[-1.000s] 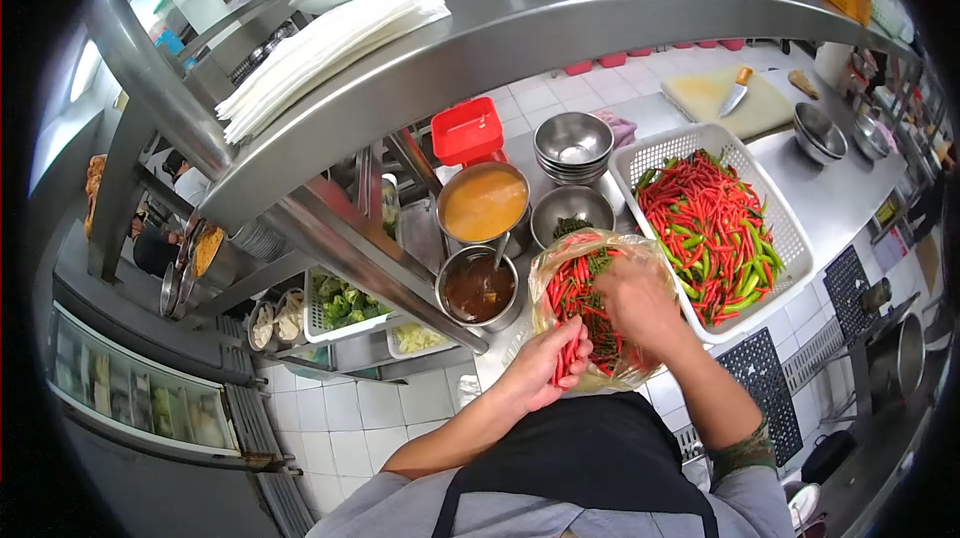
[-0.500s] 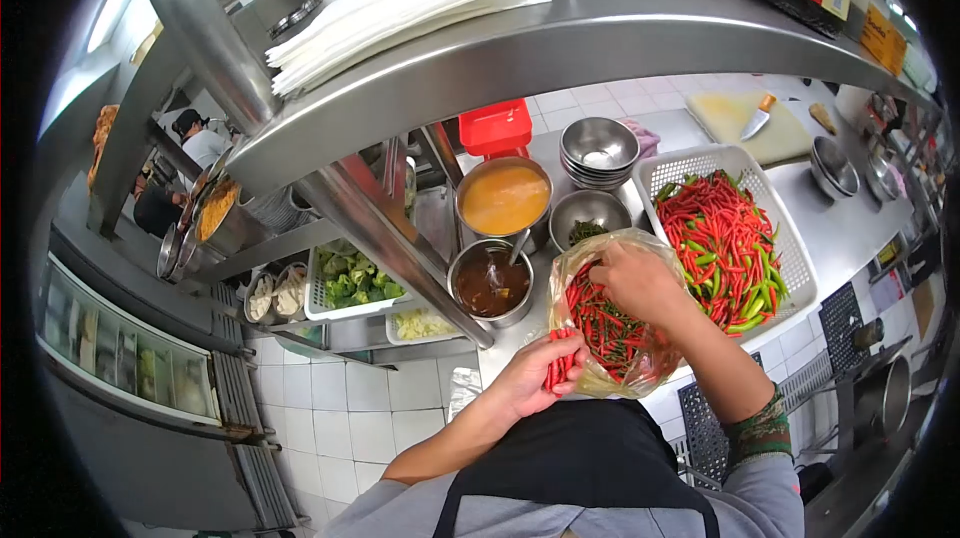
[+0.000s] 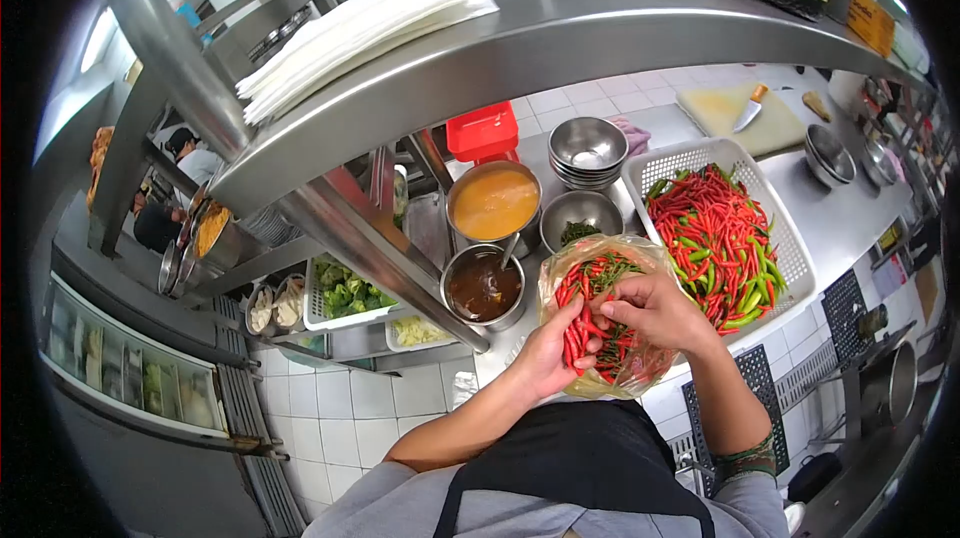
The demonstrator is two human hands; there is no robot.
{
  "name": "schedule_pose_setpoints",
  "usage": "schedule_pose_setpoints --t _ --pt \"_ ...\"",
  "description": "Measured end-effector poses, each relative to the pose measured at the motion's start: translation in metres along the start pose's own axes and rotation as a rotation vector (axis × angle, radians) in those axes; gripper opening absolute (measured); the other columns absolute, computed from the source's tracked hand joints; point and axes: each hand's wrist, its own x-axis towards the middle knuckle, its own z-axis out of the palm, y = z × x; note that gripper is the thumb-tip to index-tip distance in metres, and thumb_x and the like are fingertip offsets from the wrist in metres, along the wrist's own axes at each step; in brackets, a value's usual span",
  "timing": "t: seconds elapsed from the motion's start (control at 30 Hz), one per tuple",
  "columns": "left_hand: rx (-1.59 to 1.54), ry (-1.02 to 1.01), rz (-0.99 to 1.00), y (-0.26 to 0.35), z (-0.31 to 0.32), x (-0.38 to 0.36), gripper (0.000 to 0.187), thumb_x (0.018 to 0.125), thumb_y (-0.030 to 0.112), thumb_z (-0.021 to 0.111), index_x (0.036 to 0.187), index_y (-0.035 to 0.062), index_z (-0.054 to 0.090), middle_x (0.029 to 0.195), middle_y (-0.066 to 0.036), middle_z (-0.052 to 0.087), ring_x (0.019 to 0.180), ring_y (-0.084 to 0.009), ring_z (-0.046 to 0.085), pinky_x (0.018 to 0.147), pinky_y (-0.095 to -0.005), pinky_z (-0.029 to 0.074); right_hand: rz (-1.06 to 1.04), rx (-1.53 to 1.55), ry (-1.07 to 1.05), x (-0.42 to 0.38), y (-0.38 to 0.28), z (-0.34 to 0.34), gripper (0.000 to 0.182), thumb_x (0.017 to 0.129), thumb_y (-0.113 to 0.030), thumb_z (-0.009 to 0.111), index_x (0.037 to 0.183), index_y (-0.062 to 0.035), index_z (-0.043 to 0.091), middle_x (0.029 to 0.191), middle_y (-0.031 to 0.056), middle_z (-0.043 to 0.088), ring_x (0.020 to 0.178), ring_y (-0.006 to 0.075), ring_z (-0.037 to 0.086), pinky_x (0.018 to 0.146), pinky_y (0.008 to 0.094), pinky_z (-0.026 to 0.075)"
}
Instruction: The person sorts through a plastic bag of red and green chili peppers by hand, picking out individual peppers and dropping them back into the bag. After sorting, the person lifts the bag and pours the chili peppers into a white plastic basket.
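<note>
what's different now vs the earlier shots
The right hand has moved from the far part of the plastic bag toward the left hand, its fingertips now by the red chilies held there. The left hand still grips its bunch; bag and white basket stayed put.

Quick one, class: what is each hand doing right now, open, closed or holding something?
Left hand: closed, holding red chillies.
Right hand: closed in a pinch over the plastic bag; whether it grips anything cannot be told.
</note>
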Motion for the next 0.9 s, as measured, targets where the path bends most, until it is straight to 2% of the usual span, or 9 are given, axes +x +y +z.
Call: schedule_pose_setpoints --t 0.1,0.2,0.3,0.5,0.6,0.7,0.73,0.87,0.9 --pt "-0.012 -0.008 -0.037 -0.004 -0.004 0.0 0.027 0.103 0.035 0.051 0.109 0.0103 0.059 0.09 -0.003 0.06 0.068 -0.0122 0.053 0.047 -0.0236 0.035 -0.01 0.189 0.046 -0.007 0.001 0.002 0.009 0.093 -0.008 0.065 0.092 0.0005 0.065 0.079 0.0018 0.066 0.074 0.0051 0.059 0.067 0.0225 0.047" --pt "0.039 -0.006 -0.042 -0.007 -0.006 -0.001 0.025 0.102 0.034 0.052 0.107 0.01 0.059 0.088 -0.003 0.059 0.068 -0.0118 0.052 0.047 -0.0234 0.035 -0.022 0.236 0.108 -0.01 0.01 0.002 0.007 0.094 -0.008 0.065 0.091 -0.0021 0.063 0.078 0.0016 0.067 0.069 0.0047 0.059 0.062 0.0203 0.047" --pt "0.104 -0.003 -0.047 -0.009 -0.007 -0.002 0.024 0.102 0.033 0.052 0.107 0.0093 0.057 0.087 -0.002 0.058 0.066 -0.0112 0.051 0.047 -0.0227 0.034 0.094 0.199 0.087 -0.013 0.001 0.005 0.014 0.092 -0.011 0.069 0.082 -0.0037 0.062 0.073 -0.0005 0.064 0.06 0.0027 0.055 0.051 0.0196 0.045" --pt "0.201 -0.025 -0.098 -0.005 -0.002 -0.01 0.02 0.101 0.029 0.054 0.099 0.0095 0.056 0.082 0.0 0.053 0.065 -0.0087 0.049 0.044 -0.0206 0.031 0.154 0.253 0.087 -0.011 0.019 0.007 0.02 0.09 -0.015 0.071 0.077 -0.0033 0.062 0.067 -0.0012 0.061 0.056 0.0041 0.054 0.049 0.0232 0.043" --pt "0.14 -0.042 -0.127 -0.003 -0.002 -0.01 0.018 0.101 0.027 0.055 0.093 0.0103 0.054 0.08 0.0 0.051 0.064 -0.0076 0.048 0.043 -0.0201 0.03 -0.196 -0.293 0.33 -0.011 0.018 0.017 0.021 0.087 -0.013 0.072 0.075 -0.0004 0.06 0.068 0.0042 0.062 0.056 0.0125 0.056 0.05 0.0294 0.043" --pt "0.11 -0.017 -0.114 -0.002 0.0 -0.01 0.019 0.1 0.026 0.056 0.09 0.0102 0.053 0.079 0.0 0.051 0.062 -0.0073 0.047 0.043 -0.0203 0.03 -0.462 -0.783 0.568 -0.009 0.012 0.025 0.017 0.085 -0.011 0.072 0.078 0.0011 0.062 0.073 0.0109 0.062 0.061 0.0256 0.058 0.055 0.0355 0.044" --pt "0.112 -0.003 -0.106 -0.002 0.001 -0.011 0.019 0.1 0.026 0.056 0.089 0.0101 0.053 0.079 0.0 0.051 0.061 -0.0073 0.047 0.043 -0.0205 0.031 -0.363 -0.772 0.576 -0.005 0.018 0.019 0.013 0.082 -0.009 0.072 0.082 -0.0003 0.063 0.082 0.0146 0.061 0.071 0.0343 0.06 0.063 0.04 0.048" --pt "0.165 0.097 0.016 0.006 0.001 -0.02 0.018 0.1 0.025 0.058 0.093 0.0082 0.056 0.076 0.0 0.051 0.055 -0.0075 0.045 0.042 -0.0211 0.031 -0.276 -0.841 0.55 -0.006 0.016 0.002 0.018 0.077 -0.012 0.074 0.083 -0.0027 0.06 0.091 0.0131 0.06 0.09 0.0334 0.064 0.077 0.0448 0.051" --pt "0.176 0.11 0.026 0.01 0.001 -0.022 0.018 0.1 0.025 0.058 0.095 0.0077 0.057 0.076 0.0 0.052 0.054 -0.0076 0.045 0.042 -0.0211 0.031 -0.178 -0.879 0.348 -0.01 0.014 -0.001 0.017 0.077 -0.014 0.073 0.085 -0.0037 0.062 0.091 0.0125 0.06 0.09 0.0329 0.064 0.077 0.0445 0.051"
